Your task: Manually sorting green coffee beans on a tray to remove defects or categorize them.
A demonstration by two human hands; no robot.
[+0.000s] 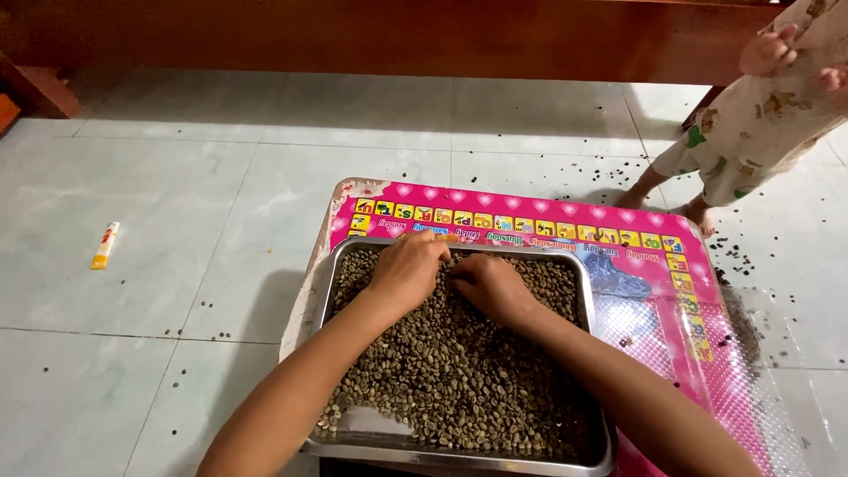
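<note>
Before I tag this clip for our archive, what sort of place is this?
Probably a home floor: pale floor tiles, a wooden bench, a small child standing barefoot nearby, and both hands in a metal tray of green coffee beans.

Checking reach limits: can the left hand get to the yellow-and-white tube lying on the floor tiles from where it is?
Probably yes. The left hand rests in the beans at the far edge of the metal tray; the tube lies well off to the left, with only bare floor tiles between. It looks like a long stretch, though.
</note>
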